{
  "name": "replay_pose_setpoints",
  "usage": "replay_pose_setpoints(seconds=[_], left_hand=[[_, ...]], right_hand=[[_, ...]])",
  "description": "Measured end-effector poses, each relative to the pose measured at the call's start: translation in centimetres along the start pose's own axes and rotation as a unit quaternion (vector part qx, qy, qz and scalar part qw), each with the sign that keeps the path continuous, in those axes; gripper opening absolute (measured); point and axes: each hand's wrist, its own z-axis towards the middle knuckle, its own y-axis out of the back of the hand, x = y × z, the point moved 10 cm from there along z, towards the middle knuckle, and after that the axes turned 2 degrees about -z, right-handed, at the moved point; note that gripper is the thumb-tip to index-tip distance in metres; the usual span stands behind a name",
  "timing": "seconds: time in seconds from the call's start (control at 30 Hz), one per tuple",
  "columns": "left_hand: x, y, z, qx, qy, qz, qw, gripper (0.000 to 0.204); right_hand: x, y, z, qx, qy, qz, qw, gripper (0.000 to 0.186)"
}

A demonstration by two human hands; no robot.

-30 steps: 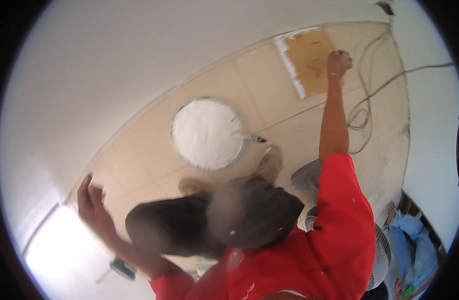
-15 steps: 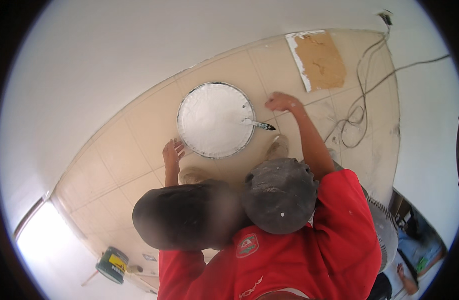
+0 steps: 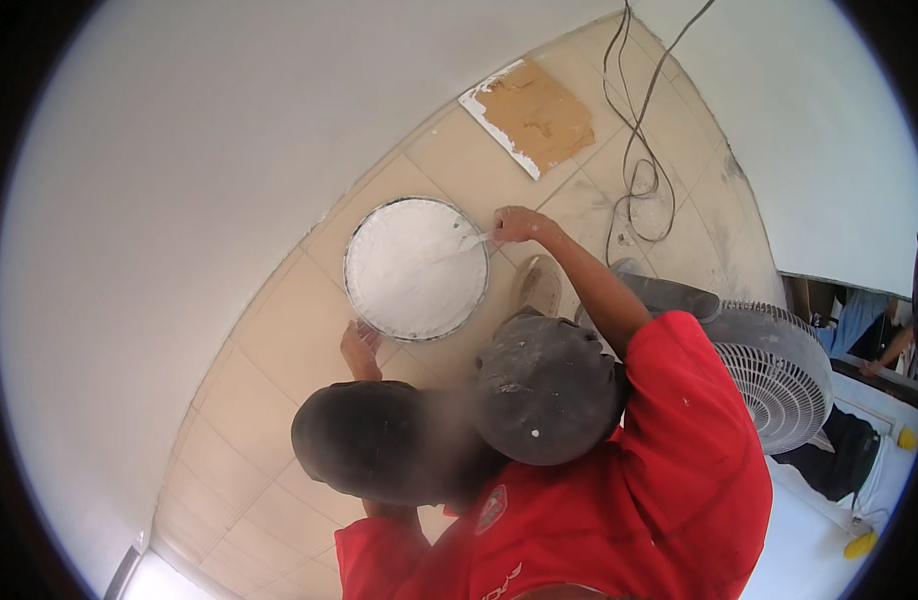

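Observation:
A round bucket (image 3: 399,328) full of smooth white paste (image 3: 409,265) stands on the floor in front of my feet. My right hand (image 3: 517,224) is closed round the handle of a putty knife (image 3: 479,238) at the bucket's right edge. Its white-coated blade lies in the paste; my fingers hide the handle. At the near left side of the bucket is my left hand (image 3: 360,346), fingers stretched toward the wall of the bucket. Whether they press on it I cannot tell.
A brown board (image 3: 541,115) with white-smeared edges lies beyond the bucket. Dark cables (image 3: 639,150) loop over the tiles at the far right. A floor fan (image 3: 769,380) stands close behind my right arm. Another person (image 3: 884,350) shows at the right edge.
My right hand has come down onto the putty knife's handle and closed round it. My left hand stays beside the bucket. The view has turned, bringing the fan into sight.

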Motion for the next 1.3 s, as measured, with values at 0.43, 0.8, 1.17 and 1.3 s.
replay_pose_setpoints(seconds=[0.43, 0.8, 1.17, 1.3], left_hand=[[4.0, 7.8, 8.1, 0.029, -0.008, 0.027, 0.999, 0.054], [-0.7, 6.0, 5.4, 0.095, -0.101, 0.066, 0.988, 0.047], [-5.2, 3.0, 1.4, 0.041, -0.129, 0.037, 0.990, 0.041], [-5.2, 5.4, 0.7, -0.039, -0.230, 0.125, 0.964, 0.037]], right_hand=[[-13.8, 3.2, 0.1, -0.277, -0.239, 0.001, 0.931, 0.032], [-22.6, 3.8, 2.6, -0.485, -0.296, 0.237, 0.788, 0.018], [-21.8, 3.8, 1.3, -0.431, -0.300, 0.175, 0.833, 0.021], [-13.9, 8.4, -1.1, -0.408, -0.323, 0.033, 0.853, 0.026]])
